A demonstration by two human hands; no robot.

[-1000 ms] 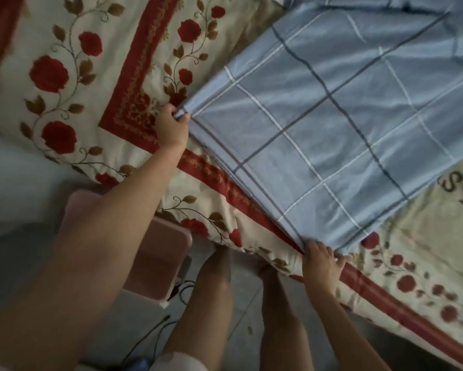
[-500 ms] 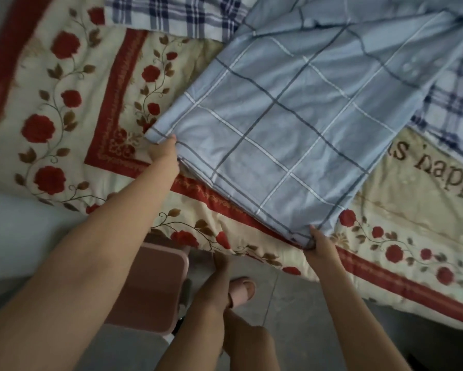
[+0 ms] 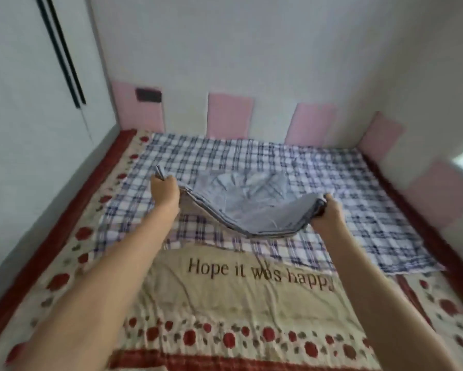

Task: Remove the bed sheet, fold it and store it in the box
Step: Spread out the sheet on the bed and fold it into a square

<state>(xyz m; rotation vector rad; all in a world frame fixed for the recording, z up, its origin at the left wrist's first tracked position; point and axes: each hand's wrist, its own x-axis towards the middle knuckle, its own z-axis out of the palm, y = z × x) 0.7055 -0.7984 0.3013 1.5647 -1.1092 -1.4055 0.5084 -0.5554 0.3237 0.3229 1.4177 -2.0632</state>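
Across the middle of the frame, in the head view, a folded pale blue bed sheet with thin dark and white grid lines (image 3: 254, 212) hangs between two bare hands, sagging in the centre so its stacked edges dip toward the bedding below. At centre left the left hand (image 3: 164, 192) is closed on one end of the fold, its fingers pinching the layers, with a small tip of cloth poking up above the knuckles. At centre right the right hand (image 3: 329, 212) grips the other end, fingers curled tightly round the bunched edge. Beneath the sheet lies a blue-and-white plaid blanket (image 3: 358, 183) spread over the upper half of the bed, and under that a cream quilt with red roses and a dark red border (image 3: 225, 311), printed with the words "Hope it was happy" in the lower centre. Pink padded wall panels (image 3: 229, 115) line the white wall along the top of the bed. Motion blur softens the edges.
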